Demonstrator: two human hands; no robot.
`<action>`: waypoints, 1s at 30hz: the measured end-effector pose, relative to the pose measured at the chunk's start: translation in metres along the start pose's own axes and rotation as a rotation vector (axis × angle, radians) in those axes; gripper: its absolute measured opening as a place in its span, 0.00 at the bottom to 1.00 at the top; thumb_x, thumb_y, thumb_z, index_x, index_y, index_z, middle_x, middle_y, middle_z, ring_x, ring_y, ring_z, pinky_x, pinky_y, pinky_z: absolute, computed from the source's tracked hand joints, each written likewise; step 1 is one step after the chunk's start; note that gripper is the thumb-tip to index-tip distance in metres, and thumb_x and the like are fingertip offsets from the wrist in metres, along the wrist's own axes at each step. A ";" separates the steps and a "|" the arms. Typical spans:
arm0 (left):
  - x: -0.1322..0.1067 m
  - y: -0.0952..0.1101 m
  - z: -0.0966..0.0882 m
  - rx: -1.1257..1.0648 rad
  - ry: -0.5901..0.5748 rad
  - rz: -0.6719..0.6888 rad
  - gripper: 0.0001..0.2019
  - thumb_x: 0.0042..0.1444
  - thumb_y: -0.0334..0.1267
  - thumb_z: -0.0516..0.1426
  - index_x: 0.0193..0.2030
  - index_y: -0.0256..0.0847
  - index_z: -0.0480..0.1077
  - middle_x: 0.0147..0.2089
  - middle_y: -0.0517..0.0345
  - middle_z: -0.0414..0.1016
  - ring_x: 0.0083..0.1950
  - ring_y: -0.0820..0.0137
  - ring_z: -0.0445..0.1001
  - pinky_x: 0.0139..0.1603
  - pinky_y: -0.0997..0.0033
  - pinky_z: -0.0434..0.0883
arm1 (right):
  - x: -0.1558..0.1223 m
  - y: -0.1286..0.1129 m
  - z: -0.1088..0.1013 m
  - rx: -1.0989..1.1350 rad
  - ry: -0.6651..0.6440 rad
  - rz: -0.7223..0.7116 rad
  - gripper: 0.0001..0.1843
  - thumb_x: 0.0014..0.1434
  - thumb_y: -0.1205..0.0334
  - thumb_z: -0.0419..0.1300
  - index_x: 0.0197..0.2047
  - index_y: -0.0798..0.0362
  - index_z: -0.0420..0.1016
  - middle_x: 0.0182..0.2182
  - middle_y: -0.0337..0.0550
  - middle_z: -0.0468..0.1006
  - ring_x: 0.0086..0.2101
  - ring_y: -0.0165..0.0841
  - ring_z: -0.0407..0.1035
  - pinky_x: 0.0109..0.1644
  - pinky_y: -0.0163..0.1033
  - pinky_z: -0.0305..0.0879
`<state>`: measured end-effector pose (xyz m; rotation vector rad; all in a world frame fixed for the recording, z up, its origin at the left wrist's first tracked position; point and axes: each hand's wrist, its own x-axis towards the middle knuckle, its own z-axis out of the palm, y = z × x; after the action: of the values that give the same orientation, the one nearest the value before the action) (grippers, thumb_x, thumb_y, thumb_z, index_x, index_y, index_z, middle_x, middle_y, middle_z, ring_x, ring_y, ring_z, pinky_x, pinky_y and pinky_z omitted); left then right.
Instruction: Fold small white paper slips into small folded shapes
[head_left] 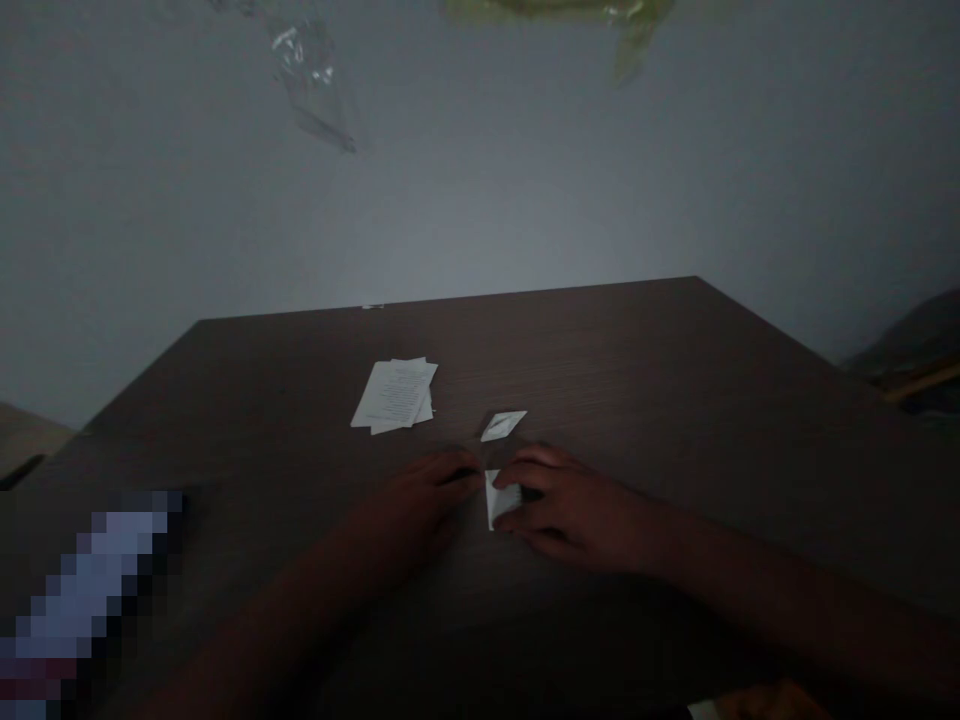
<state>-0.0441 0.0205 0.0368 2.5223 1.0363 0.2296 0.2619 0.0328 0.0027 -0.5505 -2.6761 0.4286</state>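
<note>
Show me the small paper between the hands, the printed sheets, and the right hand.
small white paper (pixel 499 497): head view, its exposed middle
printed sheets (pixel 394 393): head view, top sheet's middle
right hand (pixel 566 503): head view, back of the hand

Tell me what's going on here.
A person is working with both bare hands at a dark wood table. The right hand holds a small folded white paper against the tabletop, and the left hand sits at the paper's other edge, though contact is hard to tell in the dim light. A second folded paper piece lies just beyond, and a small stack of printed sheets lies further left.
</note>
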 end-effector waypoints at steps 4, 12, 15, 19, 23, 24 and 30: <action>0.001 0.002 0.000 0.016 -0.008 -0.015 0.32 0.64 0.18 0.57 0.71 0.43 0.81 0.76 0.46 0.82 0.75 0.51 0.82 0.80 0.48 0.78 | 0.001 0.000 0.000 -0.014 -0.013 -0.003 0.16 0.80 0.64 0.66 0.65 0.43 0.91 0.67 0.53 0.83 0.68 0.50 0.72 0.72 0.58 0.73; 0.001 -0.004 0.003 0.000 0.045 -0.025 0.26 0.67 0.21 0.59 0.67 0.43 0.83 0.73 0.46 0.85 0.73 0.55 0.83 0.79 0.51 0.79 | 0.001 0.000 0.000 -0.016 -0.025 0.015 0.17 0.80 0.64 0.67 0.65 0.43 0.92 0.68 0.53 0.84 0.68 0.51 0.73 0.72 0.59 0.73; 0.001 -0.004 0.008 0.036 0.058 -0.021 0.26 0.67 0.22 0.59 0.69 0.43 0.82 0.72 0.46 0.85 0.74 0.55 0.83 0.79 0.50 0.79 | 0.003 -0.001 -0.001 -0.008 -0.032 0.012 0.16 0.80 0.63 0.67 0.64 0.45 0.92 0.67 0.54 0.84 0.68 0.52 0.73 0.72 0.60 0.73; 0.001 0.002 0.014 0.106 0.055 0.006 0.28 0.66 0.24 0.61 0.71 0.46 0.81 0.74 0.48 0.85 0.75 0.51 0.82 0.79 0.42 0.78 | 0.005 -0.002 -0.001 -0.013 -0.044 0.022 0.15 0.80 0.63 0.67 0.63 0.45 0.92 0.68 0.53 0.84 0.68 0.51 0.73 0.73 0.60 0.73; 0.005 0.012 0.016 0.141 0.037 -0.005 0.23 0.69 0.25 0.62 0.67 0.45 0.81 0.71 0.50 0.87 0.74 0.51 0.83 0.77 0.40 0.78 | 0.006 -0.002 0.000 -0.024 -0.035 0.026 0.14 0.80 0.61 0.68 0.63 0.44 0.92 0.68 0.52 0.85 0.68 0.50 0.74 0.73 0.59 0.74; 0.007 0.015 0.016 0.160 0.029 -0.007 0.22 0.69 0.25 0.62 0.67 0.45 0.81 0.70 0.50 0.87 0.73 0.50 0.83 0.76 0.40 0.79 | 0.006 -0.002 0.000 -0.021 -0.028 0.023 0.14 0.80 0.61 0.68 0.63 0.44 0.92 0.68 0.51 0.85 0.68 0.49 0.74 0.73 0.59 0.73; 0.018 0.028 0.020 0.268 0.016 -0.114 0.11 0.76 0.30 0.62 0.60 0.42 0.83 0.62 0.48 0.89 0.66 0.51 0.86 0.71 0.45 0.82 | 0.006 -0.001 -0.006 0.036 0.027 0.100 0.11 0.81 0.64 0.66 0.55 0.48 0.92 0.56 0.47 0.93 0.61 0.47 0.78 0.71 0.56 0.74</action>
<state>-0.0072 0.0091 0.0307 2.6871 1.2882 0.0822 0.2586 0.0356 0.0104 -0.6765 -2.6181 0.4926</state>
